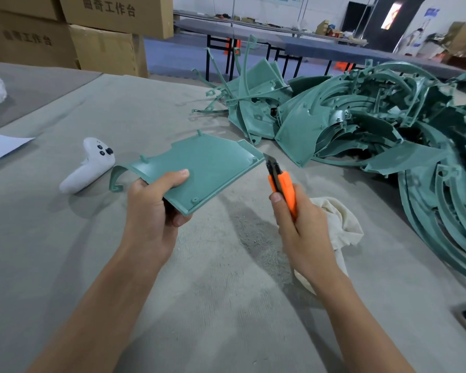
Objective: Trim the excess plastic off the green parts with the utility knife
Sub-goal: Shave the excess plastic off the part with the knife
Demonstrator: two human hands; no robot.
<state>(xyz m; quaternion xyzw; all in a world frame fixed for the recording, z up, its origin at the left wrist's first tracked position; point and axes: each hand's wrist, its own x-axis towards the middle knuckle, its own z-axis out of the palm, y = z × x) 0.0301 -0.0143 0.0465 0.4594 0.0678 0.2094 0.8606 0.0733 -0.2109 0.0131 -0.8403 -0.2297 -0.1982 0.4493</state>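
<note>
Pinching green part, knife fisted blade-up

In the left hand, flat teal-green moulded plastic panel: smooth, satin, faintly sheened. In the right hand, orange plastic utility knife, matt in the handle, dull grey metal in the blade. Under that hand, crumpled cream cloth rag, soft and matt. Beneath both hands, grey fabric table cover, matt and fuzzy. Left of the left hand, white plastic controller, smooth, slightly glossy. Beyond the right hand, heap of teal-green plastic parts, same satin finish, ragged at the edges. Far beyond the left hand, brown matt cardboard boxes.
</note>
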